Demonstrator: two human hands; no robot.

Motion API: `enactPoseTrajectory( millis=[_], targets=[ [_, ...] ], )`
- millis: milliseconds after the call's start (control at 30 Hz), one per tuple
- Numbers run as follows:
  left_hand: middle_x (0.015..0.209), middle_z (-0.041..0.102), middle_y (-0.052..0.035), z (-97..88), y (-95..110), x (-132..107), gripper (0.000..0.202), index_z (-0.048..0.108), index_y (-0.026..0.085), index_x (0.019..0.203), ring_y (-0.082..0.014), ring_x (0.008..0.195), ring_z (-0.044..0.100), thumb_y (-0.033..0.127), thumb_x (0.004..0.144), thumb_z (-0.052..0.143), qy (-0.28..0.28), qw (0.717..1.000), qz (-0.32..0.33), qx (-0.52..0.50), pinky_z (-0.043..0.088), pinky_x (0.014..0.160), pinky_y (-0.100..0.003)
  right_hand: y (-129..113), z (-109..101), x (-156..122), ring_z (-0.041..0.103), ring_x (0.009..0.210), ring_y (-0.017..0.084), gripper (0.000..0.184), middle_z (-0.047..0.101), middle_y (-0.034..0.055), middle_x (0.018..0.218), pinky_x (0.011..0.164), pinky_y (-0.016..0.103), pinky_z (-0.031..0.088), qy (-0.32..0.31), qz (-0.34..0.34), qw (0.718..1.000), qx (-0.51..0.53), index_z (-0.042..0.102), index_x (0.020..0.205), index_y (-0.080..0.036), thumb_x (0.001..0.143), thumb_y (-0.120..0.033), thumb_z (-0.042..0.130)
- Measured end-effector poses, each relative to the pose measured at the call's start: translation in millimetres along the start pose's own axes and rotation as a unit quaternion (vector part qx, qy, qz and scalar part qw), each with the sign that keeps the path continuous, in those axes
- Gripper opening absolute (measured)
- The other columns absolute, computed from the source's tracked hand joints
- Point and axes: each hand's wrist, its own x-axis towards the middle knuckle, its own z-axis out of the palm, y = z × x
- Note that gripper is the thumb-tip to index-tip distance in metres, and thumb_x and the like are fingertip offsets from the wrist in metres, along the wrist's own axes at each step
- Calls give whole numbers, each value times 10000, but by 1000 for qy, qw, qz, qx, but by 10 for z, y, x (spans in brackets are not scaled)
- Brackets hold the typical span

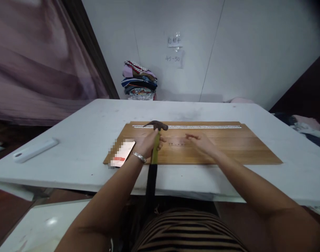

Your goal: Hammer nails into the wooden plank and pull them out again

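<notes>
My left hand (151, 141) is closed round a claw hammer, just below its head. The hammer (154, 157) has a dark metal head, a yellow-green shaft and a black grip that points down toward my body. My right hand (199, 140) hovers over the wooden board (228, 148), fingers pinched together and slightly blurred; whatever is between the fingertips is too small to make out. A short row of several tiny nail-like specks (177, 144) lies on the board between my two hands.
A phone (123, 153), partly pixelated, lies on the board's left end. White strips (202, 127) run along its far edge. On the white table (78, 140), a white-handled object (36, 149) rests at left. Folded clothes (140, 82) are stacked by the wall.
</notes>
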Motion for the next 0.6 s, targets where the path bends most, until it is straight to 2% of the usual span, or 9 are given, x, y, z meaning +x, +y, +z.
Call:
enactPoseTrajectory(
  millis=[67, 100, 133, 200, 267, 367, 600],
  targets=[
    [647, 628, 19, -58, 87, -88, 418, 571, 189, 973, -70, 375, 438, 600, 941, 638, 23, 999, 7, 38, 318, 378, -190, 349, -380, 64, 649, 1280, 301, 425, 738, 131, 1346, 1138, 478, 462, 60, 30, 988, -142, 740, 1308, -216, 961, -333, 523],
    [652, 618, 26, -76, 116, -127, 408, 570, 190, 975, -64, 372, 423, 588, 936, 651, 19, 998, 3, 65, 306, 372, -188, 520, -535, 87, 619, 1318, 314, 436, 697, 166, 1403, 1139, 470, 455, 66, 44, 975, -207, 714, 1332, -191, 988, -361, 506],
    [653, 607, 28, -85, 132, -161, 406, 575, 189, 974, -61, 371, 414, 584, 930, 658, 16, 996, -9, 92, 295, 366, -189, 679, -656, 97, 583, 1358, 325, 441, 656, 194, 1448, 1138, 471, 448, 68, 69, 958, -270, 693, 1339, -173, 1008, -373, 481],
    [655, 583, 34, -77, 127, -216, 414, 595, 187, 1007, -61, 377, 413, 590, 931, 651, 9, 990, -33, 135, 290, 364, -191, 943, -793, 79, 502, 1432, 335, 456, 595, 191, 1513, 1159, 533, 400, 76, 143, 919, -359, 644, 1377, -198, 1041, -402, 413],
    [655, 559, 44, -39, 90, -247, 425, 612, 190, 1055, -60, 382, 412, 598, 938, 637, -6, 985, -50, 166, 293, 369, -189, 1124, -812, 26, 490, 1426, 367, 484, 581, 215, 1511, 1146, 624, 370, 74, 177, 912, -363, 624, 1374, -185, 1050, -443, 373],
    [637, 522, 60, 37, 28, -253, 400, 602, 197, 1072, -59, 382, 399, 577, 950, 633, -16, 977, -60, 202, 296, 377, -187, 1261, -747, -45, 473, 1421, 352, 534, 560, 215, 1516, 1133, 618, 368, 90, 181, 901, -384, 624, 1320, -193, 1063, -501, 272],
    [604, 472, 85, 135, -57, -224, 352, 591, 201, 1089, -51, 374, 375, 536, 982, 592, -17, 968, -53, 245, 278, 378, -170, 1325, -711, -43, 475, 1392, 361, 582, 586, 206, 1468, 1118, 615, 361, 101, 162, 904, -382, 634, 1281, -205, 1054, -561, 234]
  ],
)
